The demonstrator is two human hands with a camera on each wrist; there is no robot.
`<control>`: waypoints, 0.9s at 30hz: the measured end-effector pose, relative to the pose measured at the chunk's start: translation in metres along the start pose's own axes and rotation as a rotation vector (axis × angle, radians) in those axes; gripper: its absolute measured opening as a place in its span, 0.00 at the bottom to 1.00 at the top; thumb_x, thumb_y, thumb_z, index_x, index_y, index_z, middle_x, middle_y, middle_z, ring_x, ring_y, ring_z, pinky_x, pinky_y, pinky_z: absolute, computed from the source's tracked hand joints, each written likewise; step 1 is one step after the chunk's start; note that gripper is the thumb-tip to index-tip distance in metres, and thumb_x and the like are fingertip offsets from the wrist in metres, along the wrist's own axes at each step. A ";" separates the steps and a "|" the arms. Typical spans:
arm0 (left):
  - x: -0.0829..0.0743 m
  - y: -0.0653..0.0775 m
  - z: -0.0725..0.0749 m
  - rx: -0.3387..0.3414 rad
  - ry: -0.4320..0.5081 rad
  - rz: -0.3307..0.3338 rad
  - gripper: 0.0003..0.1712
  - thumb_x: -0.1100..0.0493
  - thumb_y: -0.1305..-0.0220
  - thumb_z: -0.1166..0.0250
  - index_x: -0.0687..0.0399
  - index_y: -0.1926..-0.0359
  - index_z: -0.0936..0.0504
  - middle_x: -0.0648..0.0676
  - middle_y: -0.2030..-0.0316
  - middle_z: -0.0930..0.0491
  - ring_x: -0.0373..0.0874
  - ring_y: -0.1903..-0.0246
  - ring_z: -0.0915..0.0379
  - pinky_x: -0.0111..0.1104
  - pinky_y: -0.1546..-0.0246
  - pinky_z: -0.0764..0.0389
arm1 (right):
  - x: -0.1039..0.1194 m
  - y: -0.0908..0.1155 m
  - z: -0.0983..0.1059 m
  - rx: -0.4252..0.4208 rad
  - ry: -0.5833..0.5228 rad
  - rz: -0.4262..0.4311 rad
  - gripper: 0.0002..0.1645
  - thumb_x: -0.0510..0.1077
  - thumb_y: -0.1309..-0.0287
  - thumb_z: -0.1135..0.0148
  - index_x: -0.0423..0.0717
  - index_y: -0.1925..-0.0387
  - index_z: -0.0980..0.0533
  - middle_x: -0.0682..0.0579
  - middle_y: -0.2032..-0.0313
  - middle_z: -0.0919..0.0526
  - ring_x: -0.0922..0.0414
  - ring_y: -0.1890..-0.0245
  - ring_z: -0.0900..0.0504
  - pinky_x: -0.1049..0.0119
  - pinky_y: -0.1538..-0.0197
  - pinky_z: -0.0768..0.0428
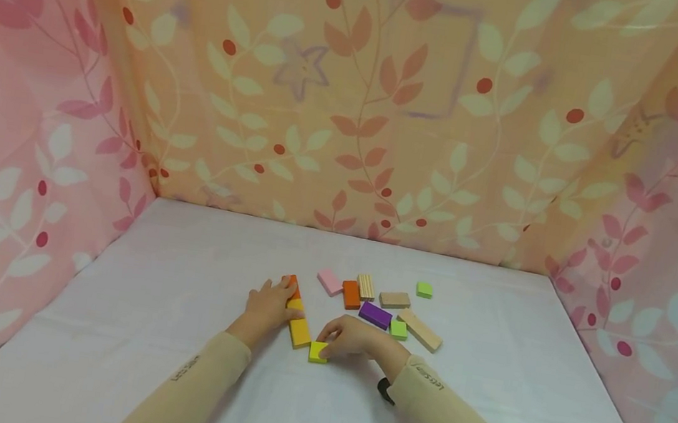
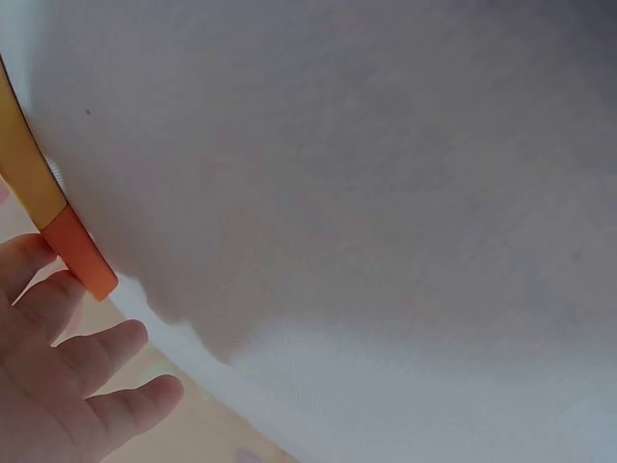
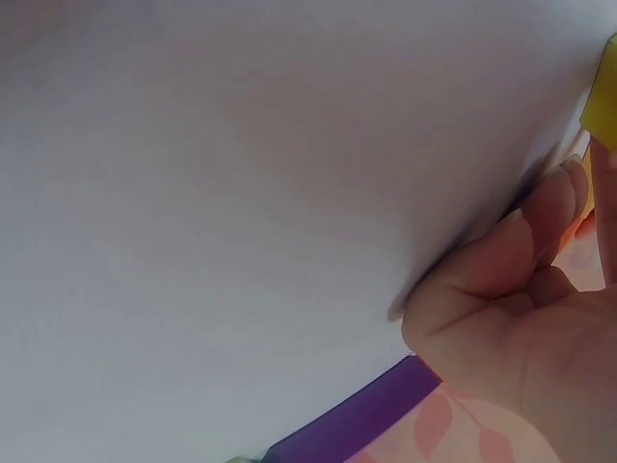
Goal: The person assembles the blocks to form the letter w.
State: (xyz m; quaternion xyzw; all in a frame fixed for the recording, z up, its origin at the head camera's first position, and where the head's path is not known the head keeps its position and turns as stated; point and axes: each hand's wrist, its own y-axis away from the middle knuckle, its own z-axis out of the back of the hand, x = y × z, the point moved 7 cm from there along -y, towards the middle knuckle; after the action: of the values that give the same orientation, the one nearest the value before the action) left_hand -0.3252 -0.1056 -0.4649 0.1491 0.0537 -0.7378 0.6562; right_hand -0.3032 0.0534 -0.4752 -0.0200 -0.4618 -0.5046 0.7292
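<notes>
A slanting row of blocks lies on the white table, with a red-orange block (image 1: pixel 292 280) at its far end and an amber block (image 1: pixel 299 334) at its near end. My left hand (image 1: pixel 266 306) rests along the row. In the left wrist view, two fingertips touch the side of the orange block (image 2: pixel 79 256), while the other fingers stretch out past it. Close to the row's near end, a small yellow block (image 1: pixel 317 354) lies on the table. My right hand (image 1: pixel 352 336) pinches this block; its other fingers curl near the cloth in the right wrist view.
Beyond the right hand lie a purple block (image 1: pixel 375 315), a pink block (image 1: pixel 330 282), a red-orange block (image 1: pixel 351 295), a striped block (image 1: pixel 366 287), plain wooden blocks (image 1: pixel 420 330) and green blocks (image 1: pixel 424 290). Patterned cloth (image 1: pixel 355 98) encloses the table at the back and sides.
</notes>
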 end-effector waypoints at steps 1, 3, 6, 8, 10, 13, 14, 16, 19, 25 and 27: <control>0.000 0.000 0.000 0.001 -0.001 0.001 0.42 0.40 0.38 0.36 0.57 0.30 0.33 0.62 0.30 0.40 0.66 0.33 0.45 0.62 0.40 0.38 | 0.000 0.000 0.000 -0.001 0.000 0.000 0.08 0.40 0.46 0.28 0.52 0.63 0.16 0.52 0.58 0.22 0.52 0.59 0.27 0.52 0.51 0.26; 0.001 -0.001 0.000 0.005 0.000 0.004 0.42 0.40 0.38 0.36 0.57 0.30 0.33 0.62 0.30 0.40 0.66 0.33 0.45 0.62 0.40 0.39 | 0.000 -0.001 0.000 -0.003 0.001 -0.002 0.08 0.40 0.46 0.28 0.52 0.63 0.16 0.51 0.57 0.22 0.52 0.59 0.27 0.51 0.50 0.26; 0.000 0.000 0.001 0.008 0.005 0.006 0.42 0.40 0.39 0.36 0.57 0.31 0.33 0.62 0.30 0.40 0.66 0.33 0.45 0.62 0.40 0.39 | -0.001 -0.002 0.000 -0.007 -0.003 -0.006 0.08 0.40 0.46 0.28 0.51 0.63 0.16 0.51 0.57 0.22 0.52 0.59 0.27 0.51 0.50 0.25; 0.000 0.000 0.001 0.010 0.005 0.008 0.42 0.40 0.39 0.36 0.57 0.31 0.33 0.62 0.29 0.40 0.66 0.33 0.45 0.63 0.40 0.39 | -0.001 -0.001 0.000 -0.007 -0.008 -0.006 0.08 0.39 0.46 0.29 0.51 0.63 0.16 0.51 0.59 0.22 0.52 0.60 0.27 0.53 0.52 0.25; 0.000 0.000 0.002 0.010 0.003 0.008 0.41 0.40 0.39 0.36 0.57 0.31 0.33 0.61 0.29 0.40 0.66 0.33 0.45 0.63 0.40 0.39 | -0.001 -0.001 0.000 -0.008 -0.012 -0.005 0.08 0.39 0.46 0.29 0.51 0.62 0.16 0.51 0.59 0.22 0.52 0.60 0.27 0.53 0.52 0.24; 0.000 -0.001 0.001 0.011 0.004 0.015 0.41 0.40 0.39 0.36 0.57 0.31 0.33 0.61 0.29 0.41 0.66 0.33 0.45 0.63 0.40 0.40 | 0.000 0.001 0.002 -0.007 -0.018 -0.006 0.10 0.40 0.46 0.29 0.51 0.61 0.16 0.51 0.58 0.21 0.52 0.59 0.27 0.52 0.51 0.25; 0.000 -0.001 0.001 0.011 0.007 0.019 0.42 0.40 0.39 0.36 0.56 0.30 0.33 0.61 0.29 0.41 0.66 0.33 0.45 0.63 0.40 0.40 | 0.000 0.001 0.002 -0.006 -0.023 -0.009 0.10 0.40 0.46 0.28 0.51 0.60 0.16 0.51 0.57 0.21 0.52 0.59 0.27 0.53 0.51 0.25; 0.001 -0.001 0.001 0.010 0.010 0.026 0.42 0.40 0.39 0.36 0.56 0.31 0.33 0.61 0.29 0.41 0.66 0.33 0.45 0.63 0.40 0.40 | 0.000 0.002 0.004 -0.006 -0.036 -0.020 0.11 0.41 0.46 0.28 0.50 0.59 0.16 0.51 0.59 0.21 0.53 0.61 0.27 0.56 0.54 0.25; 0.001 0.000 0.001 0.012 0.024 0.033 0.42 0.40 0.39 0.35 0.57 0.31 0.33 0.61 0.29 0.41 0.66 0.33 0.45 0.63 0.40 0.41 | -0.002 0.000 0.009 -0.018 -0.076 -0.054 0.11 0.43 0.45 0.29 0.49 0.58 0.16 0.51 0.66 0.21 0.55 0.68 0.26 0.64 0.64 0.27; 0.001 0.000 0.000 0.015 0.032 0.035 0.42 0.40 0.39 0.35 0.57 0.31 0.33 0.61 0.29 0.41 0.66 0.33 0.44 0.63 0.40 0.40 | -0.009 -0.012 0.026 -0.115 -0.198 -0.062 0.14 0.44 0.41 0.33 0.43 0.54 0.19 0.50 0.71 0.22 0.56 0.74 0.26 0.69 0.70 0.26; 0.001 -0.001 0.000 0.015 0.032 0.034 0.42 0.40 0.39 0.35 0.56 0.31 0.33 0.61 0.29 0.41 0.65 0.33 0.44 0.62 0.40 0.40 | -0.011 -0.018 0.032 -0.151 -0.238 -0.049 0.15 0.42 0.40 0.34 0.40 0.53 0.19 0.50 0.70 0.21 0.56 0.74 0.25 0.69 0.70 0.25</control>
State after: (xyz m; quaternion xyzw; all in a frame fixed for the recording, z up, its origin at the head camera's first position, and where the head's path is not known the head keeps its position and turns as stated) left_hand -0.3264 -0.1062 -0.4650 0.1667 0.0562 -0.7243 0.6666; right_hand -0.3387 0.0688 -0.4723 -0.1235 -0.5061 -0.5497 0.6530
